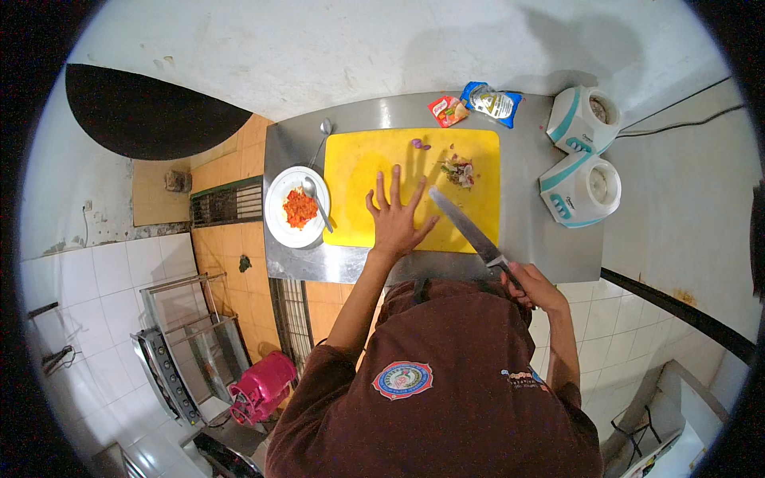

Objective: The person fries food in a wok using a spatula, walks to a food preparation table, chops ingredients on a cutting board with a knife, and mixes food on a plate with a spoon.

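My right hand (531, 287) grips the handle of a kitchen knife (465, 227) at the near right of a yellow cutting board (352, 179). The blade slants up and left over the board, its tip close to my left hand. Fingers spread and empty, my left hand (399, 218) is over the board's near middle; whether it touches the surface I cannot tell. Toward the board's far edge lie small purple pieces, apparently shallot (420, 144). To their right is a small heap of peelings and scraps (460, 172).
Left of the board, a white plate (277, 206) holds chopped orange-red food and a spoon (317, 203). Another spoon (326, 126) lies behind it on the steel table (532, 251). A red packet (447, 112) and blue packet (491, 104) lie at the back; two blender bases (577, 190) stand right.
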A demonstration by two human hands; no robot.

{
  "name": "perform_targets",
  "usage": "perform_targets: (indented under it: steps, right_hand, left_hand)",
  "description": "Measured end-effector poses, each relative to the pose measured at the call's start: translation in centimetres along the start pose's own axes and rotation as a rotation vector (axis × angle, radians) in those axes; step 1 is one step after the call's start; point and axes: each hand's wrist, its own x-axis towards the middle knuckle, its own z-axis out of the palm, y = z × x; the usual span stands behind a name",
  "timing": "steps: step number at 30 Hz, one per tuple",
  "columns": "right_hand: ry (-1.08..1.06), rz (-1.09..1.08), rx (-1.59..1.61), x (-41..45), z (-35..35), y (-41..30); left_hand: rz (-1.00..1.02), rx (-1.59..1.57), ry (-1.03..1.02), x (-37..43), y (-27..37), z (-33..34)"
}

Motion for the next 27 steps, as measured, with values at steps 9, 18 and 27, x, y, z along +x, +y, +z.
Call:
perform_targets:
  steps: [9, 18, 27]
  right_hand:
    - [0.268, -0.224, -0.722, 4.5, 1.3, 1.4]
    - [0.455, -0.203, -0.684, 5.8, 0.9, 1.1]
    - [0.309, -0.185, -0.565, 5.8, -0.8, 1.4]
  left_hand:
    - [-0.17, -0.122, 0.086, -3.0, -3.5, 1.4]
    - [-0.24, -0.264, 0.166, -3.9, -4.2, 2.5]
    - [-0.218, -0.322, 0.157, -3.7, -2.6, 1.2]
